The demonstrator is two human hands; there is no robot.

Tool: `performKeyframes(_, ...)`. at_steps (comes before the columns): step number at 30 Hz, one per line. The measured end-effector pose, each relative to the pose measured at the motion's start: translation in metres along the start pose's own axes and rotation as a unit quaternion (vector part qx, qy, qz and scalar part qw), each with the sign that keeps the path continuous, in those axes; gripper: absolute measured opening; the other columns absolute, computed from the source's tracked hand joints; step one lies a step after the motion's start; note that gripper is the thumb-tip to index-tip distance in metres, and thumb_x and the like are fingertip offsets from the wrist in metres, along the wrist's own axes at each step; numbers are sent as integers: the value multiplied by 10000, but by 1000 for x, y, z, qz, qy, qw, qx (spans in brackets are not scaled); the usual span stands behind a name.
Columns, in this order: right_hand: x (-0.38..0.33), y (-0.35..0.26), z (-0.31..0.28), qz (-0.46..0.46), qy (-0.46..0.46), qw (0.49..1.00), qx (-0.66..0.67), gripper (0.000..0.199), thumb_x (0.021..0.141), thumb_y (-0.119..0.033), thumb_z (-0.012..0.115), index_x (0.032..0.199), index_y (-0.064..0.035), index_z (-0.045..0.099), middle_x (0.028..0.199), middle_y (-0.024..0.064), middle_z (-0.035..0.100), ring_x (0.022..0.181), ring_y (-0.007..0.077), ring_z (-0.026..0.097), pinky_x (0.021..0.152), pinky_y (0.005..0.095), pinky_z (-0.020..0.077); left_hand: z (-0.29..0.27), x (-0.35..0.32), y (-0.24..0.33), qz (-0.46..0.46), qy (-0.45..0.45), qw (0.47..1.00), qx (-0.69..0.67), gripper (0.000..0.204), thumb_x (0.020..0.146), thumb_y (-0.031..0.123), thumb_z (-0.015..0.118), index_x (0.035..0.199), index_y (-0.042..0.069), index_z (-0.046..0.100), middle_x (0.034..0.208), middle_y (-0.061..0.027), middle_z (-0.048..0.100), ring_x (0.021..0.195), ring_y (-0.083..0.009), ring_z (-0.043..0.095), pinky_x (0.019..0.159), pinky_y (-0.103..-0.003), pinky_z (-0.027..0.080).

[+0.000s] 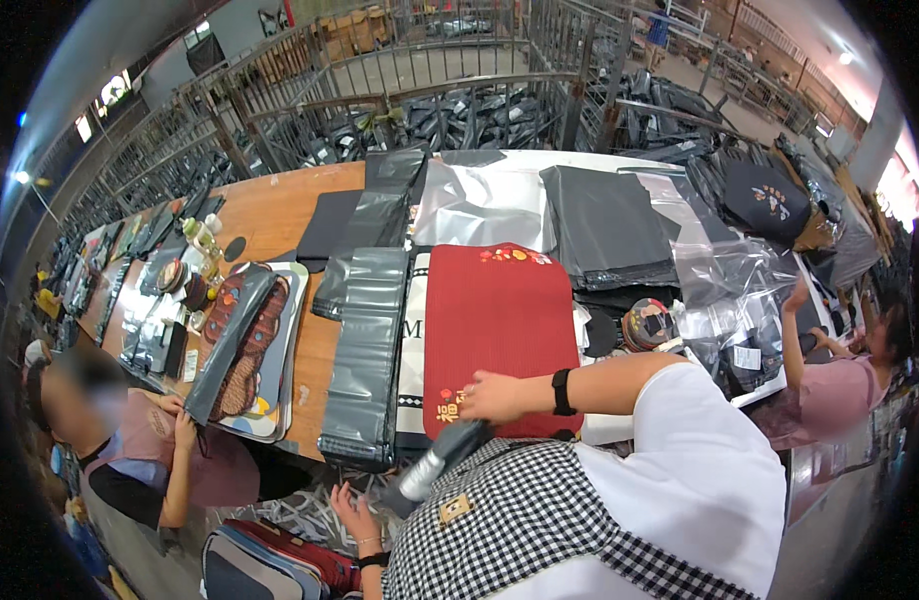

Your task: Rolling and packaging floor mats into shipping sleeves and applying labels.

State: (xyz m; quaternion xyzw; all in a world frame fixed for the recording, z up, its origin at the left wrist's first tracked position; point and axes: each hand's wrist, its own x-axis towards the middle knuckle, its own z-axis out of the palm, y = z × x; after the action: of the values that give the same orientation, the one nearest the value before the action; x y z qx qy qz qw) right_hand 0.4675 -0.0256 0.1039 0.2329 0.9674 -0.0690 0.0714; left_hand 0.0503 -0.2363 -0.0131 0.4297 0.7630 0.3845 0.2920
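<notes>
A red mat [500,325] with gold and floral decoration lies on the table in front of me, over a black-and-white patterned piece [412,390]. My right hand [495,397] is palm down over the mat's near edge, its fingers apart. Just below it, a dark plastic-wrapped package [430,470] with a white label slants down toward my left; it is blurred, and I cannot tell whether anything supports it. My left hand [355,515] is beyond the package's lower end, below the table edge, fingers spread and holding nothing.
Grey plastic bags [365,345] are stacked left of the mat, and more black bags [610,225] lie behind it. A person [150,440] on the left handles a dark bag over patterned mats; another person [830,390] works at right. Folded mats [270,565] stand below the table.
</notes>
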Motion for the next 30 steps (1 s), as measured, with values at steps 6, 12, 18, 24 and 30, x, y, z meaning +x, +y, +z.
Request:
performKeyframes(6, 58, 61, -99, 7, 104, 994, -26, 60, 850, -157, 665, 885, -147, 712, 924, 101, 719, 901, 319, 713, 723, 499, 542, 8, 21, 29, 71, 119, 990, 31, 520, 956, -21, 581, 1473, 0, 534, 1716, -174, 182, 1404, -354, 490, 1137, -476, 475)
performKeyframes(12, -37, 186, -172, 331, 660, 672, -61, 528, 919, -167, 715, 1406, 5, 607, 1473, 255, 520, 1342, 424, 552, 1134, 475, 466, 48, 52, 104, 283, -70, 950, 111, 441, 955, 5, 608, 1396, 10, 595, 1598, -224, 417, 1439, -436, 457, 1141, -502, 448)
performKeyframes(18, -125, 137, 11, 354, 375, 841, 163, 317, 955, -258, 706, 1222, -91, 747, 1428, 221, 582, 1345, 406, 569, 1130, 450, 480, 137, 64, 136, 458, -300, 825, 140, 440, 898, 44, 729, 1332, 85, 669, 1481, -145, 608, 1340, -373, 593, 1124, -489, 496)
performKeyframes(24, -168, -7, 131, 501, 224, 806, 220, 502, 899, -184, 731, 1363, -8, 656, 1450, 245, 560, 1341, 432, 567, 1148, 463, 482, 186, 59, 168, 529, -448, 660, 289, 917, 902, 382, 834, 1675, 206, 373, 1759, -89, 293, 1640, -309, 232, 1346, -538, 208)
performKeyframes(30, -187, -10, 156, 548, 297, 728, 286, 579, 936, -205, 737, 1457, 3, 592, 1444, 242, 585, 1243, 387, 644, 1035, 442, 535, 195, 66, 171, 519, -476, 648, 291, 965, 881, 469, 839, 1679, 202, 366, 1768, -87, 279, 1642, -288, 231, 1357, -560, 147)
